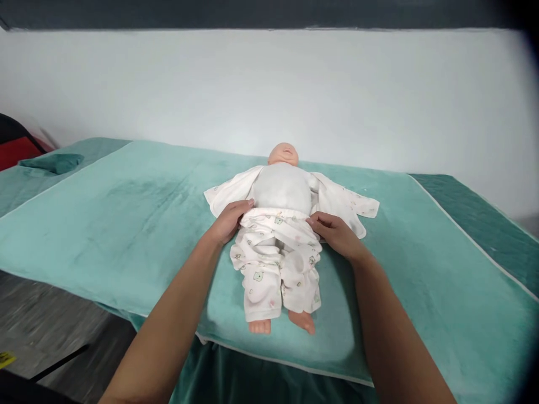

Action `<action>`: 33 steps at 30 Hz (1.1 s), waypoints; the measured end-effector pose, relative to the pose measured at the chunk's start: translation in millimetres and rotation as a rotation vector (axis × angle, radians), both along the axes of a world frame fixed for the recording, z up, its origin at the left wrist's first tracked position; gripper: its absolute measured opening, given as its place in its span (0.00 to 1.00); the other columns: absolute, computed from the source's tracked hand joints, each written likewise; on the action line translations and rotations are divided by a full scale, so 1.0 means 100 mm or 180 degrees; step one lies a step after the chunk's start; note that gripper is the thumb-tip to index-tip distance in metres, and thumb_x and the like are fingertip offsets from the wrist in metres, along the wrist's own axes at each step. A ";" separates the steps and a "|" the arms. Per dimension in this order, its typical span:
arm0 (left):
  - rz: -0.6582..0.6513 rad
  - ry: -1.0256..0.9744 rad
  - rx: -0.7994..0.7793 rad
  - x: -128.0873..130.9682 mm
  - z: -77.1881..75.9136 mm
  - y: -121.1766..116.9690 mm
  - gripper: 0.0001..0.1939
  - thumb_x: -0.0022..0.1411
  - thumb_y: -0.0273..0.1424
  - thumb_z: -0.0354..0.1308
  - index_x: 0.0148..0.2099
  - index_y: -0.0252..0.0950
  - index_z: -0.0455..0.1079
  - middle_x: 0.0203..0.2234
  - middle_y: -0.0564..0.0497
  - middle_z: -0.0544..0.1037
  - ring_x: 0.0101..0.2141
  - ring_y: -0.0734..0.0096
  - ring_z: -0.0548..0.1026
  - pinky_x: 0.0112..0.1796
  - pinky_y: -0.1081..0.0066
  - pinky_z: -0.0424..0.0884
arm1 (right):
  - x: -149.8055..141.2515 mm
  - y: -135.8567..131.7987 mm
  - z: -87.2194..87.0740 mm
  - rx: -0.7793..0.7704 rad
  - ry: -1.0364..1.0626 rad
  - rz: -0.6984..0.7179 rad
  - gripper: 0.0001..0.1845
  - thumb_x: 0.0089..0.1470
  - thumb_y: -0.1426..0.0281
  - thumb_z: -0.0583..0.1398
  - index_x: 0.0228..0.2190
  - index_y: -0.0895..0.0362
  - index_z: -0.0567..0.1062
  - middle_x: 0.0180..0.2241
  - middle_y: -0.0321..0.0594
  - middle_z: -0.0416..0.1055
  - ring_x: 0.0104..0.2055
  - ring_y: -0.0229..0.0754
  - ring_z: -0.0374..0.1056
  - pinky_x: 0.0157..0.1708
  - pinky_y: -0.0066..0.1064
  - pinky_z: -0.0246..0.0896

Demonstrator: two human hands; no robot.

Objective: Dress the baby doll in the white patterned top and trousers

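Observation:
A baby doll [281, 188] lies on its back, with its head toward the wall and bare feet toward me. White printed baby pants [263, 275] cover its legs up to the waist, bunched around the thighs. Its white baby shirt [339, 196] hangs open at both sides of the pale torso, sleeves spread outward. My left hand [233, 220] is closed at the waistband on the left, thumb on top, the other fingers mostly hidden. On the opposite side, my right hand [334, 231] pinches the waistband between thumb and fingers.
The doll rests on a light green cloth [118, 224] spread over a table beside a white wall [269, 90]. A darker green cloth [497, 219] shows at the right. Red and black items [19, 151] stand at the far left, above grey flooring [46, 314].

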State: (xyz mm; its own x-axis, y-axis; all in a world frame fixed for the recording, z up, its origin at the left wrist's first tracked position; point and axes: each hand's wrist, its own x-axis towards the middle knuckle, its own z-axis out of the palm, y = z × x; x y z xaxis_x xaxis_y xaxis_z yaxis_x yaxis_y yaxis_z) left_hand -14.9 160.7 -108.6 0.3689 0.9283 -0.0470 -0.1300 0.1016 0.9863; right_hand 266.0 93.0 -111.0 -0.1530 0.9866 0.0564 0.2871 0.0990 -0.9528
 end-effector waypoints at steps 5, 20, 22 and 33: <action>-0.0357 0.0653 0.0618 -0.10 0.03 -0.04 0.16 0.61 0.37 0.56 0.25 0.36 0.60 0.23 0.56 0.60 0.27 0.74 0.58 0.30 0.71 0.55 | 0.12 -0.06 0.03 -0.0061 0.0060 0.0562 0.17 0.56 0.54 0.63 0.30 0.56 0.73 0.27 0.34 0.69 0.31 0.39 0.62 0.32 0.31 0.58; -0.0412 0.0112 0.0577 -0.26 -0.07 -0.19 0.09 0.54 0.31 0.66 0.38 0.35 0.72 0.52 0.47 0.71 0.48 0.66 0.71 0.47 0.70 0.65 | -0.03 -0.05 -0.12 -0.0117 0.0382 0.0093 0.13 0.50 0.61 0.68 0.32 0.54 0.72 0.24 0.31 0.70 0.25 0.35 0.61 0.24 0.27 0.54; -0.0377 0.0068 0.0492 -0.25 -0.09 -0.19 0.11 0.55 0.33 0.66 0.40 0.35 0.72 0.44 0.49 0.74 0.41 0.70 0.72 0.42 0.71 0.66 | -0.07 -0.04 -0.13 -0.0021 0.0440 -0.0085 0.15 0.50 0.59 0.68 0.31 0.54 0.71 0.22 0.30 0.67 0.22 0.34 0.57 0.22 0.27 0.51; -0.0339 -0.0652 0.0204 -0.11 -0.04 -0.27 0.13 0.55 0.31 0.67 0.41 0.37 0.70 0.32 0.55 0.73 0.30 0.77 0.70 0.30 0.77 0.65 | -0.18 -0.04 0.02 0.0734 0.0168 -0.0181 0.24 0.43 0.46 0.68 0.33 0.52 0.79 0.39 0.46 0.79 0.46 0.55 0.73 0.51 0.47 0.67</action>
State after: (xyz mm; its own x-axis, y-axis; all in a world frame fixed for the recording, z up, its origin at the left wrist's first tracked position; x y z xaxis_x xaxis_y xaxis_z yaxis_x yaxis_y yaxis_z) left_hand -26.3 134.0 -113.0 0.4606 0.8824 0.0966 -0.3200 0.0635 0.9453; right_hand 247.9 89.3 -109.4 -0.0884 0.9537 0.2875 0.2488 0.3006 -0.9207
